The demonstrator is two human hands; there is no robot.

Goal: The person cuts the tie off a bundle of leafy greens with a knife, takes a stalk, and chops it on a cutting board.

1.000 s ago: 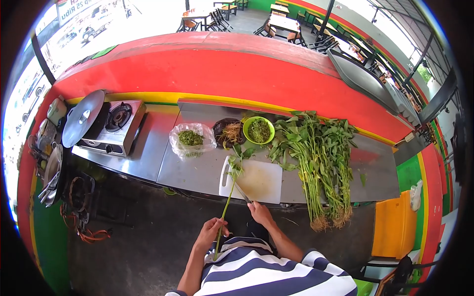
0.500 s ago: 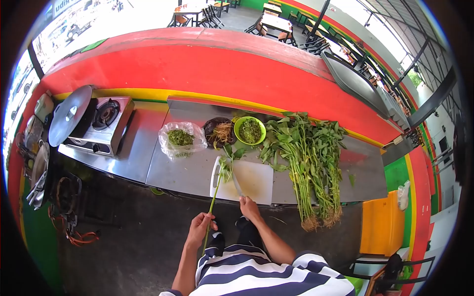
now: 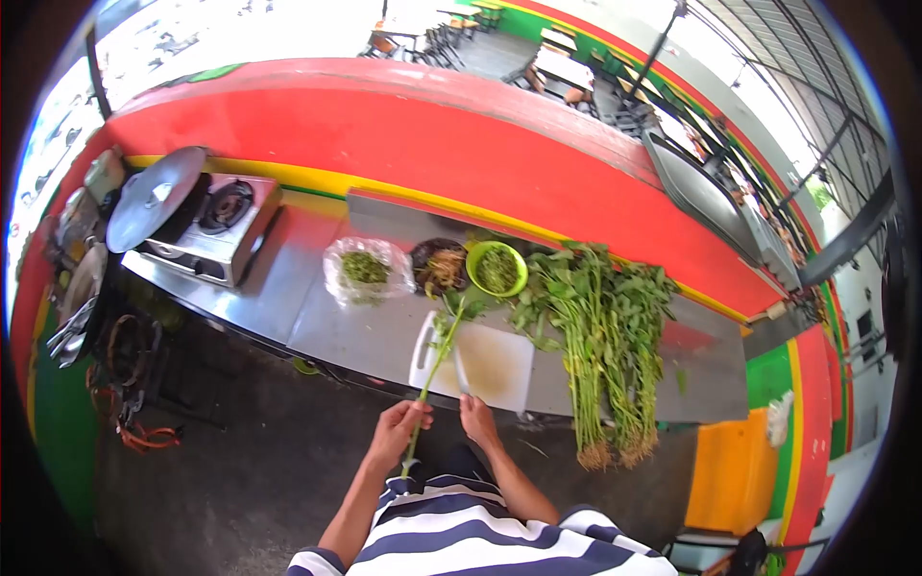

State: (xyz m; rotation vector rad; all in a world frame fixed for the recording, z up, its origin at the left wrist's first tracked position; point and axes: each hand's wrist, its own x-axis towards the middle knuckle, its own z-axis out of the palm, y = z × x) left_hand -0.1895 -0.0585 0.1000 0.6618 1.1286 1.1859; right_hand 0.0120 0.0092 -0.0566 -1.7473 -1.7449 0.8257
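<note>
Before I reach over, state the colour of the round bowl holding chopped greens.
The round bowl is lime green, clearest in the head view.

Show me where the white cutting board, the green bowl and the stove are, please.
White cutting board (image 3: 499, 367): head view, on its bare surface, right part.
Green bowl (image 3: 523, 274): head view, on its right wall.
Stove (image 3: 228, 207): head view, on its round burner.

You wear a loose top (image 3: 471, 542) in broad white and navy-blue stripes that run across your body in curved bands. The same stripes carry onto your left sleeve (image 3: 315, 561) and right sleeve (image 3: 594, 523), which leave your forearms uncovered. Your left hand (image 3: 400, 428) and right hand (image 3: 479, 422) are bare, and your legwear (image 3: 463, 463) is black.
</note>
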